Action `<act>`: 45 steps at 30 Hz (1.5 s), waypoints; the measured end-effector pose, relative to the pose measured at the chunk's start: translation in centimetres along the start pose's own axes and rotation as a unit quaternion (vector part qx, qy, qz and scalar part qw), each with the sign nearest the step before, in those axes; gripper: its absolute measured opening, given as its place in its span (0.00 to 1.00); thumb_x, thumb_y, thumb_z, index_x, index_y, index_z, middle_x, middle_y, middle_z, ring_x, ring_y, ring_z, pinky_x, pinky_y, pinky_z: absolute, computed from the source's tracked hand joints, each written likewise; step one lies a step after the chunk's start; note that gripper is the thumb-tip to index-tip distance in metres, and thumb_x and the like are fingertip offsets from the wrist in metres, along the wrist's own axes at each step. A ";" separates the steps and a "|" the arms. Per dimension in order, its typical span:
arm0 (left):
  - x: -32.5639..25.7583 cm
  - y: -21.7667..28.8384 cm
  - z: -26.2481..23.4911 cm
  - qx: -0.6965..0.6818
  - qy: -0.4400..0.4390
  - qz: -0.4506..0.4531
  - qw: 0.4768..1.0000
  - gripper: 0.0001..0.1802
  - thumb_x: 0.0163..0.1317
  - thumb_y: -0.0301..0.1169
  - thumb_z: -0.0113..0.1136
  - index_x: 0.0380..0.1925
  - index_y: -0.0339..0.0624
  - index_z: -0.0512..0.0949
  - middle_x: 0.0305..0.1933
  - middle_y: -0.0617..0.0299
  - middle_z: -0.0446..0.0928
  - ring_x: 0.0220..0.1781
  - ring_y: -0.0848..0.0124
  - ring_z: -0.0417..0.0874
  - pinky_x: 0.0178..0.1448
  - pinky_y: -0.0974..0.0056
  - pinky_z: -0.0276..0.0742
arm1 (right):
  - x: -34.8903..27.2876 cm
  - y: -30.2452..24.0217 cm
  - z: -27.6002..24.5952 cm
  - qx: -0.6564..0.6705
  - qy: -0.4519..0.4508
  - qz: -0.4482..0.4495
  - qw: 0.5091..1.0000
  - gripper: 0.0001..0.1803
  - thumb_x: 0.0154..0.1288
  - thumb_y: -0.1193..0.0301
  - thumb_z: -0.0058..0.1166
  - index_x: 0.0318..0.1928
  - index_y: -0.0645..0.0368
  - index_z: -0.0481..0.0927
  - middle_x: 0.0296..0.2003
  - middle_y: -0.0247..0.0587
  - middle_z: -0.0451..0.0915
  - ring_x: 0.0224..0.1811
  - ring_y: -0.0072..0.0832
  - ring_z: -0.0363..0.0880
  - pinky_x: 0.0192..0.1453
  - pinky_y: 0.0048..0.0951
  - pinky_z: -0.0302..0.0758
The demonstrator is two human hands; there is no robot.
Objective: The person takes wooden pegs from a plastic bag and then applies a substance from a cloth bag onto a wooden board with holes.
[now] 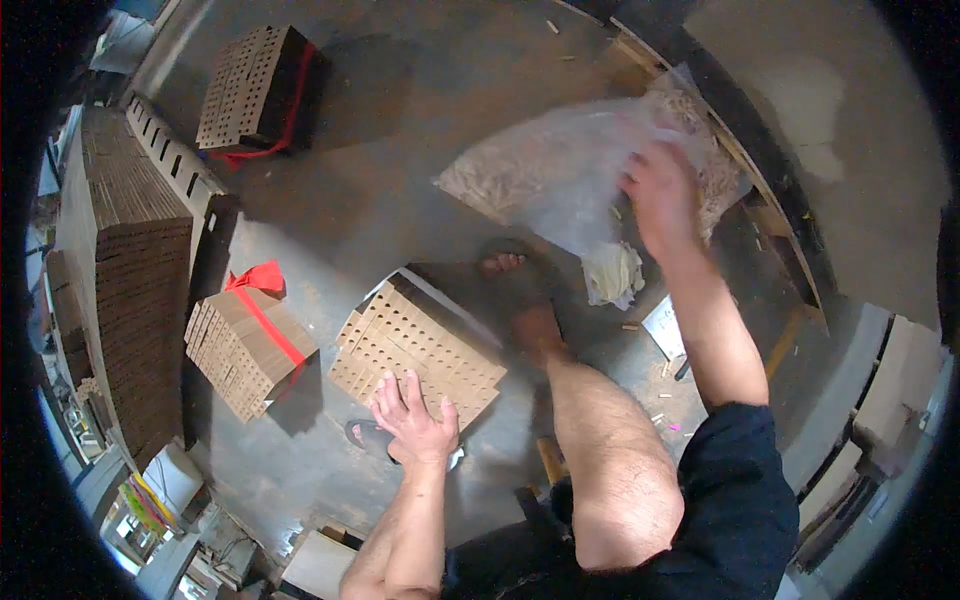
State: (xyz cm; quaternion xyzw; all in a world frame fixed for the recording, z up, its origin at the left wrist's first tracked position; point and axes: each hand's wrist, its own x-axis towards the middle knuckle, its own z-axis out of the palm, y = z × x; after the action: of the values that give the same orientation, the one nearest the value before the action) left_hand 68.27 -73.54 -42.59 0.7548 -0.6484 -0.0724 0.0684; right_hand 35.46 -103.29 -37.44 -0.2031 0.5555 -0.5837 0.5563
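My left hand (415, 422) rests with fingers spread on a block of stacked brown boards (425, 350), whose upper face is dotted with rows of drilled holes. Farther off to the right, my right hand (662, 195) is at a clear plastic bag (560, 165) full of small pale wooden dowels (685, 120). Blur smears its fingers, and I cannot see whether they hold any dowels. A cream-coloured crumpled cloth or glove (612, 275) lies against the bag's near edge.
Left of my block sits another drilled stack tied with red ribbon (265, 320); a similar bundle (258, 90) stands farther back. Tall piled boards (140, 300) line the left side. Loose dowels (660, 418) and a white sheet (664, 328) lie near my bare leg (610, 430).
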 end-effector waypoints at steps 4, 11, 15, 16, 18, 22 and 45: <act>0.0 0.1 -0.4 0.001 -0.010 0.005 1.000 0.37 0.62 0.46 0.54 0.70 0.44 0.64 0.75 0.43 0.57 0.76 0.46 0.55 0.77 0.38 0.45 | 3.5 5.3 1.7 -0.443 -0.182 -0.184 0.858 0.23 0.68 0.55 0.56 0.54 0.59 0.76 0.50 0.49 0.78 0.55 0.42 0.76 0.65 0.47 0.69; 1.1 1.0 -2.2 -0.034 0.001 -0.070 0.997 0.36 0.49 0.38 0.66 0.62 0.46 0.73 0.67 0.44 0.66 0.69 0.47 0.64 0.72 0.39 0.55 | 2.6 10.2 -1.7 -0.683 -0.275 -0.390 0.554 0.25 0.65 0.56 0.56 0.56 0.57 0.79 0.53 0.56 0.79 0.61 0.56 0.72 0.75 0.57 0.55; 8.5 7.7 -2.5 -0.284 0.052 0.098 0.952 0.19 0.48 0.29 0.67 0.44 0.45 0.83 0.53 0.52 0.78 0.53 0.51 0.80 0.54 0.49 0.77 | 3.0 13.8 -7.0 -0.713 -0.313 -0.253 0.575 0.21 0.64 0.56 0.57 0.51 0.54 0.82 0.52 0.54 0.79 0.61 0.53 0.73 0.75 0.52 0.59; 10.5 10.3 -1.9 -0.340 0.057 0.108 0.932 0.18 0.50 0.29 0.67 0.45 0.44 0.83 0.51 0.53 0.80 0.51 0.53 0.82 0.54 0.51 0.77 | 1.5 13.0 -7.0 -0.700 -0.334 -0.232 0.587 0.19 0.63 0.59 0.57 0.51 0.54 0.83 0.53 0.54 0.79 0.60 0.53 0.73 0.72 0.49 0.63; 13.3 13.8 -2.3 -0.381 0.008 0.162 0.910 0.17 0.54 0.30 0.66 0.46 0.45 0.82 0.49 0.56 0.81 0.51 0.57 0.82 0.56 0.54 0.77 | 0.5 13.2 -8.7 -0.671 -0.360 -0.226 0.607 0.17 0.63 0.62 0.58 0.50 0.53 0.83 0.53 0.55 0.80 0.60 0.52 0.74 0.70 0.47 0.68; 15.9 17.2 0.2 -0.418 -0.136 0.139 0.887 0.16 0.63 0.38 0.59 0.48 0.43 0.81 0.52 0.50 0.79 0.57 0.52 0.79 0.62 0.51 0.73 | -3.0 14.3 -11.4 -0.640 -0.439 -0.140 0.615 0.18 0.59 0.66 0.60 0.50 0.56 0.82 0.50 0.52 0.82 0.54 0.51 0.79 0.60 0.46 0.75; 19.1 11.0 14.1 -0.651 -0.148 -0.054 0.742 0.22 0.72 0.39 0.48 0.57 0.33 0.72 0.57 0.42 0.77 0.58 0.50 0.80 0.61 0.50 0.78 | -2.1 13.0 -0.8 -0.708 -0.355 -0.257 0.554 0.41 0.54 0.65 0.67 0.70 0.45 0.67 0.68 0.48 0.67 0.70 0.51 0.65 0.73 0.55 0.61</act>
State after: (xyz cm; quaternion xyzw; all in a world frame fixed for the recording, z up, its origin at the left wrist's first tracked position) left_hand 57.68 -94.24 -54.59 0.5396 -0.4036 -0.5918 0.4424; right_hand 40.88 -98.07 -48.26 -0.8563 0.4712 -0.0008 0.2116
